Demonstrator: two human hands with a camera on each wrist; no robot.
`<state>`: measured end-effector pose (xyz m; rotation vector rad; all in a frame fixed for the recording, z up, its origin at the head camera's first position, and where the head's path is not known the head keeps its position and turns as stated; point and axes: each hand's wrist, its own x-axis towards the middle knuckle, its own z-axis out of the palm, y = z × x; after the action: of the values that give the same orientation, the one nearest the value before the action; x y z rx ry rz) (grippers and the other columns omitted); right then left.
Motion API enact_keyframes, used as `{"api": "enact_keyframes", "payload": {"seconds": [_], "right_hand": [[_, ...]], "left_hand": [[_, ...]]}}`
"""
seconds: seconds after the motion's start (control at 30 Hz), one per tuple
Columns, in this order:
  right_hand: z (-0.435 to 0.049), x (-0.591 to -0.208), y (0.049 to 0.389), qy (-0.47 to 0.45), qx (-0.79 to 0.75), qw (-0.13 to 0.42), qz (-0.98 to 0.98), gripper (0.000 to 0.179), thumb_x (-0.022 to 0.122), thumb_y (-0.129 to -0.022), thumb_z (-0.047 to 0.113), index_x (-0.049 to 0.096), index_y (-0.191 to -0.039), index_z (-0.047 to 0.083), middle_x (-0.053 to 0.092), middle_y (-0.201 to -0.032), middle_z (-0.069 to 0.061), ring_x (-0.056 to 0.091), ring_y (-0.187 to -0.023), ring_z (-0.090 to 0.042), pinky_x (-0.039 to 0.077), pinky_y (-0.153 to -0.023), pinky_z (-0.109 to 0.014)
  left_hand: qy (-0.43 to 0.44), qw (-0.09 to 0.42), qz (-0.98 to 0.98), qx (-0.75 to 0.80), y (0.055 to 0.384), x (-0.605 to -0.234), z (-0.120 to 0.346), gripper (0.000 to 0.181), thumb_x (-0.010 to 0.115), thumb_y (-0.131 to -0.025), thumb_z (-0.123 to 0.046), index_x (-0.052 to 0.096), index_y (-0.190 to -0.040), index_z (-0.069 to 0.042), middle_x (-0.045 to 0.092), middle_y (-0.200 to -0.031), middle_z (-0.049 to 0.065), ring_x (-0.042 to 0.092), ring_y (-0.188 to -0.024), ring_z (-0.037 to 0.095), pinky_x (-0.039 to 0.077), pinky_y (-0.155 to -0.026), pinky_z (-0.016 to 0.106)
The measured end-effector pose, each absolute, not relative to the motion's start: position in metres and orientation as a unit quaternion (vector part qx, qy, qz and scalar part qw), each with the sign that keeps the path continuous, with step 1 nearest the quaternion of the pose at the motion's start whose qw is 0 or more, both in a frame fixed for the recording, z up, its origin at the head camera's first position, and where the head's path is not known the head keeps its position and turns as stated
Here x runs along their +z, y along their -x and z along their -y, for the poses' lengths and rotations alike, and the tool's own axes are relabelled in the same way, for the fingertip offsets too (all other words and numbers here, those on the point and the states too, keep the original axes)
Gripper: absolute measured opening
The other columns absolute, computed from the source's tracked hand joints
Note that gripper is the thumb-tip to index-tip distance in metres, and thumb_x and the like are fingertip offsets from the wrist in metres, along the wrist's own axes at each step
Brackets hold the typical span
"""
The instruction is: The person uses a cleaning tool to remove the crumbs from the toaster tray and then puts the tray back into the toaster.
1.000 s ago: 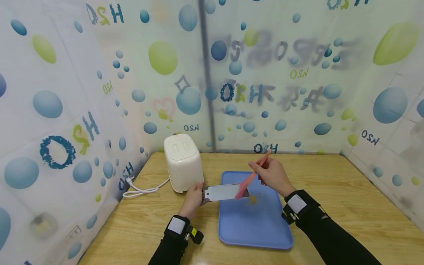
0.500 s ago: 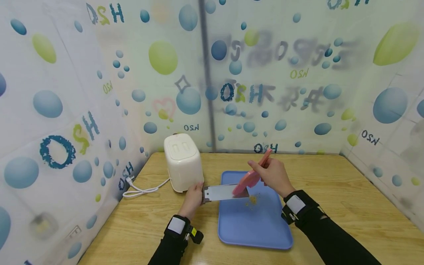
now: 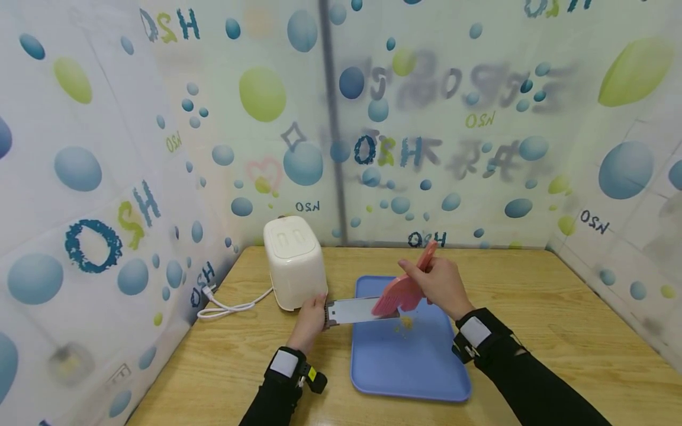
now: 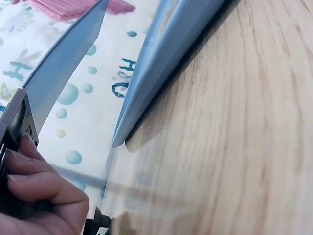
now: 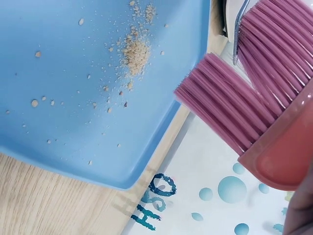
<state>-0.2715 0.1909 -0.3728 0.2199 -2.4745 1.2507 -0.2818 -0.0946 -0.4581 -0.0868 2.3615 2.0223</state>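
Observation:
My left hand grips the end of a flat metal crumb tray, thumb on top, in the head view. The crumb tray reaches out over the left part of a blue tray. My right hand holds a pink brush by its handle, bristles down against the crumb tray's far end. In the right wrist view, the pink bristles straddle the metal edge. Tan crumbs lie in a small heap with loose bits on the blue tray. Curled left fingers show in the left wrist view.
A cream toaster stands just behind my left hand, close to the crumb tray. Its white power cord lies looped to the left. The wooden table extends to a patterned curtain behind and at both sides.
The brush has turned from edge-on to show its broad, fanned bristles, and its tip has shifted slightly left along the crumb tray. My left hand and the blue tray stay in place.

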Motion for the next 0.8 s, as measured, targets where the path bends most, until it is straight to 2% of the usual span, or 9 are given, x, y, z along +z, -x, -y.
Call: {"api": "enact_keyframes", "payload": {"seconds": [0.33,0.8], "right_hand": [[-0.1928,-0.3749,0.2719,-0.080,0.430,0.189,0.879,0.056,0.070,-0.093,0.051,0.059,-0.064,0.005,0.050,-0.049,-0.002,0.050,-0.036,-0.022,0.043,-0.038,-0.031],[-0.1929,-0.3727,0.2708,-0.067,0.457,0.197,0.865,0.051,0.072,-0.094,0.046,0.064,-0.073,0.001,0.068,-0.068,-0.012,0.054,-0.040,-0.022,0.044,-0.039,-0.031]], "left_hand": [[0.027,0.011,-0.766,0.642,0.2825,-0.4601,0.0952,0.038,0.034,-0.113,-0.026,0.058,-0.109,0.003,0.054,-0.086,0.005,0.052,-0.073,0.015,0.044,-0.064,0.027],[0.026,-0.002,-0.770,0.637,0.2828,-0.4601,0.0945,0.039,0.036,-0.112,-0.025,0.059,-0.112,0.007,0.055,-0.088,0.005,0.053,-0.075,0.015,0.045,-0.064,0.027]]}}
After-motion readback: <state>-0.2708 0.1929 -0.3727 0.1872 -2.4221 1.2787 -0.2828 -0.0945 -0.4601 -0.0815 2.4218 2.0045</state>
